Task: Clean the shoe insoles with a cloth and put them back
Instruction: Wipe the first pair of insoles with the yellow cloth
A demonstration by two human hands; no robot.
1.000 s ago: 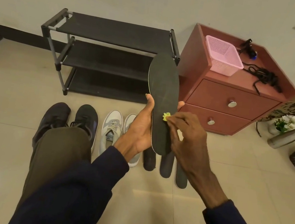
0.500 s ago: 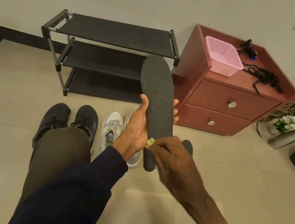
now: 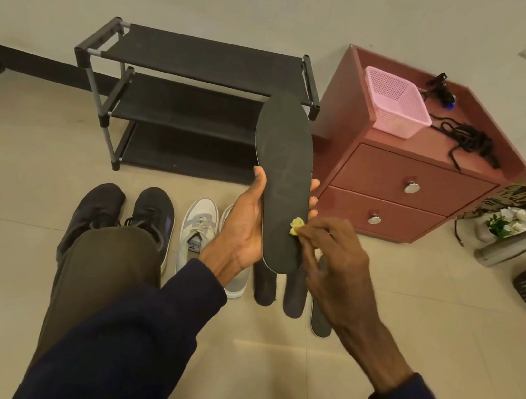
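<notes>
Tiled floor (image 3: 11,248) before a shoe rack (image 3: 200,55). Risk: the raised insole (image 3: 284,168), clasped only at mid-length, may flex or slip under rubbing; the small yellow cloth (image 3: 295,230) may drop. Left grip (image 3: 245,230): fingers curled round the insole's edges. Right grip (image 3: 337,264): fingertips pinching the cloth against the insole's right edge. Below both grips, three insoles (image 3: 264,287) lie beside white shoes (image 3: 197,234)

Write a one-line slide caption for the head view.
Left hand holds a dark insole upright while the right hand presses a yellow cloth to it.
</notes>
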